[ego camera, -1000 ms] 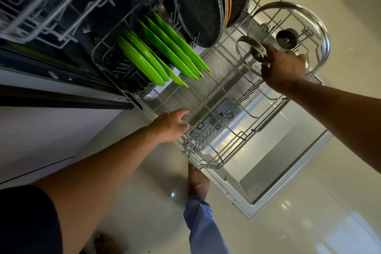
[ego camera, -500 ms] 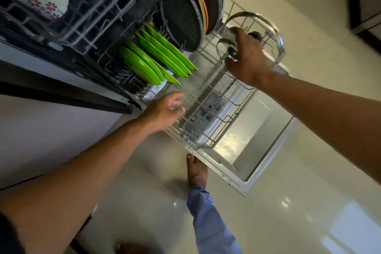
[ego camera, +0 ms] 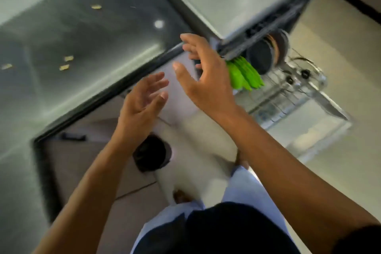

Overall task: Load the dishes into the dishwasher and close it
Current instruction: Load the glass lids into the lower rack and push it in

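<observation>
A blurred, tilted look down. At the left lies a dark glossy desk (ego camera: 78,33), its top catching a round light spot and a few small yellowish specks, its black edge running slantwise from lower left toward the middle. Below that edge are pale brownish cabinet fronts (ego camera: 82,163) and a round dark object (ego camera: 151,153) whose nature cannot be told. The floor (ego camera: 206,150) is pale and shiny, with the person's bare feet and light blue trousers (ego camera: 243,192) over it.

In the middle both hands are raised in the air and hold nothing. The left hand (ego camera: 142,105) has its fingers spread and relaxed, palm turned toward the right. The right hand (ego camera: 206,80) sits just beside it and a little higher, fingers loosely spread, its fingertips near the desk edge.

To the right, past the right hand, the dishwasher (ego camera: 268,27) stands open with its door (ego camera: 321,128) folded down over the floor. The lower wire rack (ego camera: 288,97) is pulled out above the door. In it, green plates (ego camera: 245,76) stand on edge in a row, dark round pans (ego camera: 263,55) stand just behind them, and glass lids (ego camera: 309,76) with black knobs rest at the rack's far right
</observation>
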{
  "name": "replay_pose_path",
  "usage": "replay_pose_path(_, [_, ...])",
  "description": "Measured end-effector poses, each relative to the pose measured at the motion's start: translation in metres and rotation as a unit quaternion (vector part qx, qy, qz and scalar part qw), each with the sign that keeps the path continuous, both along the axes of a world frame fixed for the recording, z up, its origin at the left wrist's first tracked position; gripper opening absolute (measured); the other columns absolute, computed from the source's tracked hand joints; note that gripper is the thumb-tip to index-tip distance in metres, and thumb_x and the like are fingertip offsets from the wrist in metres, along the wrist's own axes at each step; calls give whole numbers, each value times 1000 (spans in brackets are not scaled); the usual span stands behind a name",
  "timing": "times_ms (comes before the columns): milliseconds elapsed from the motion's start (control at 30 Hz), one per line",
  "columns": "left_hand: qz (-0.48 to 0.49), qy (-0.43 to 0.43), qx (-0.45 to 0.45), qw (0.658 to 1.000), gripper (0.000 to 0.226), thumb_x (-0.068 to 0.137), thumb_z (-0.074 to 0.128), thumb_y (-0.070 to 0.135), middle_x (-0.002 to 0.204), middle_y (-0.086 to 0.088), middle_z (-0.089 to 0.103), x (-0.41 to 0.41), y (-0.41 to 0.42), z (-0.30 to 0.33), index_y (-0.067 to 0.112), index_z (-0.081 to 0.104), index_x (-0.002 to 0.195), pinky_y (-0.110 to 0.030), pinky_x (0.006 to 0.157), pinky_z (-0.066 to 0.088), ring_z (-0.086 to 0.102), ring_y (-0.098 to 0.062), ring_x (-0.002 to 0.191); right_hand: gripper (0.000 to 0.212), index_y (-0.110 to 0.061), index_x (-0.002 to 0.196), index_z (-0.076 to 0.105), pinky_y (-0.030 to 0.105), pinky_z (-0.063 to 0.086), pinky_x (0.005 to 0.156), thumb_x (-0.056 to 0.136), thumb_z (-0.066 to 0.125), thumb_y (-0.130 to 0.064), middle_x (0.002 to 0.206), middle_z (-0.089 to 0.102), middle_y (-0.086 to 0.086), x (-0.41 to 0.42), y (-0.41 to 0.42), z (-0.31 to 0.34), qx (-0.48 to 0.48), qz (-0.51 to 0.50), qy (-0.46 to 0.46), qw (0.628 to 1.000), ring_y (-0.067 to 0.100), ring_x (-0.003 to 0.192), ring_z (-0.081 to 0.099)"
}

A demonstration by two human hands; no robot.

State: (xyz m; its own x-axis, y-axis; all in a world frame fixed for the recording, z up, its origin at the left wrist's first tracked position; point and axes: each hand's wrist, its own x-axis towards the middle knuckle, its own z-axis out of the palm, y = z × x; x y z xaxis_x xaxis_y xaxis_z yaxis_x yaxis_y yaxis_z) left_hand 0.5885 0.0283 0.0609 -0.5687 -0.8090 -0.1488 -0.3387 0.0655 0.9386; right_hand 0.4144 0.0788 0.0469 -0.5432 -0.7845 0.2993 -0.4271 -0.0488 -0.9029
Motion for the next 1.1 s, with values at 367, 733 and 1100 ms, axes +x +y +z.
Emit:
replay_pose_path(367, [566,340,192,726,42,104,50,41,142,-11,62,308,89,38,15,55,138,-51,112,46,60,-34,123,42,-31,132,61,37,58,91,92,74,-27,124,71,-9,285,-40,100,12,469,85,879,2,109,68])
replay_pose_path(733, [628,660,168,377,85,93,62,59,148,-15,55,445,133,-8,0,40,149,-50,117,40,50,-36,139,38,-22,132,65,7,48,76,95,73,-20,118,70,2,448,-32,97,102,663,181,719,14,92,68])
replay_pose_path(1100, [720,602,166,301,33,106,44,13,131,-16,67,475,123,-4,-6,61,127,-37,110,50,64,-26,125,34,-41,128,63,26,55,86,95,69,-39,110,67,-16,468,-45,91,122,665,173,717,2,91,67])
